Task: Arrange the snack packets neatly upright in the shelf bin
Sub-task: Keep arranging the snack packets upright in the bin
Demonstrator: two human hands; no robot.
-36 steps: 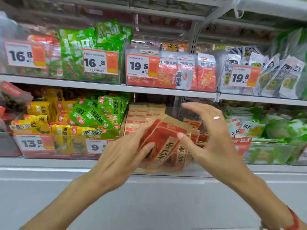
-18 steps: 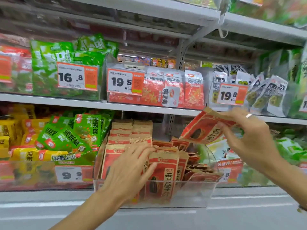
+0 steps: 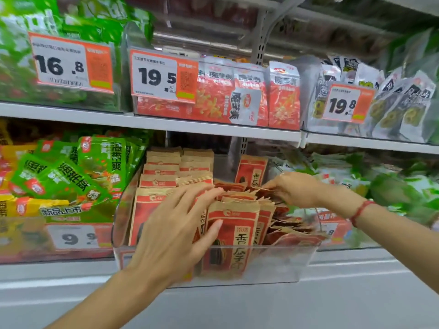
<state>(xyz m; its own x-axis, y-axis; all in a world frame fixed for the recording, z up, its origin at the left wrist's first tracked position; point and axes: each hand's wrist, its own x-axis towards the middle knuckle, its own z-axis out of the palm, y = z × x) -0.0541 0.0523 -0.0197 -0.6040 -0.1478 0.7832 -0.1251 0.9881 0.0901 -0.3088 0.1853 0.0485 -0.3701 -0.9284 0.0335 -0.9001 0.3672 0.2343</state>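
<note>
A clear plastic shelf bin (image 3: pixel 280 264) sits pulled forward on the lower shelf, full of brown-and-red snack packets (image 3: pixel 234 231). Packets on its left stand upright in rows; those on its right lie tumbled flat. One packet (image 3: pixel 251 170) stands upright at the back of the bin. My left hand (image 3: pixel 175 224) rests spread over the front upright packets, fingers straight, thumb against the front packet. My right hand (image 3: pixel 294 188) reaches into the right rear of the bin, its fingertips pinching the tops of loose packets there.
Green and yellow packets (image 3: pixel 71 176) fill the bin to the left, green bags (image 3: pixel 392 191) the one to the right. The upper shelf (image 3: pixel 213 129) overhangs closely, carrying red packets (image 3: pixel 237 96) and price tags. A grey shelf front runs below the bin.
My right hand, which held a packet up above the bin, has come down into the bin's right rear. A packet now stands at the back. My left hand stays on the front packets.
</note>
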